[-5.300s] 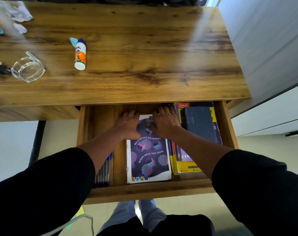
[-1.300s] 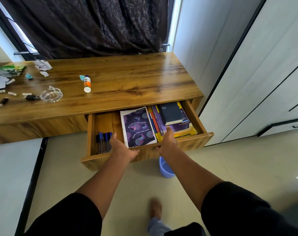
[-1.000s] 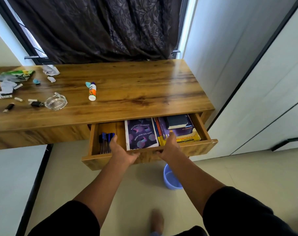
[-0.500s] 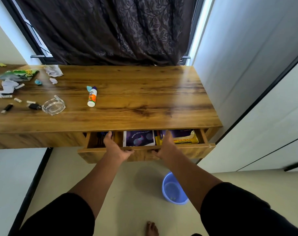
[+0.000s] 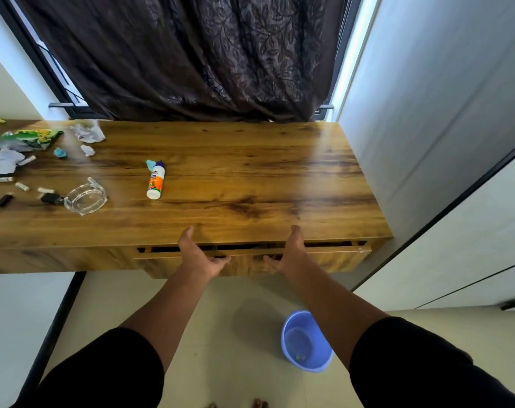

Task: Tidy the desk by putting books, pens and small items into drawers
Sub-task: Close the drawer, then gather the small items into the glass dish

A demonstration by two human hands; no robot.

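Both hands press flat, fingers spread, gripping nothing: left hand [image 5: 198, 256] and right hand [image 5: 290, 254] on the drawer [image 5: 332, 256] front at frame centre, a sliver ajar. Book-laden, it likely slides heavily; push evenly at the front edge.

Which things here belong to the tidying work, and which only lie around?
Job: drawer, nearly shut, left hand and right hand pressing its front; glue bottle on the desk.

Lying about: blue bucket, curtain, crumpled paper.
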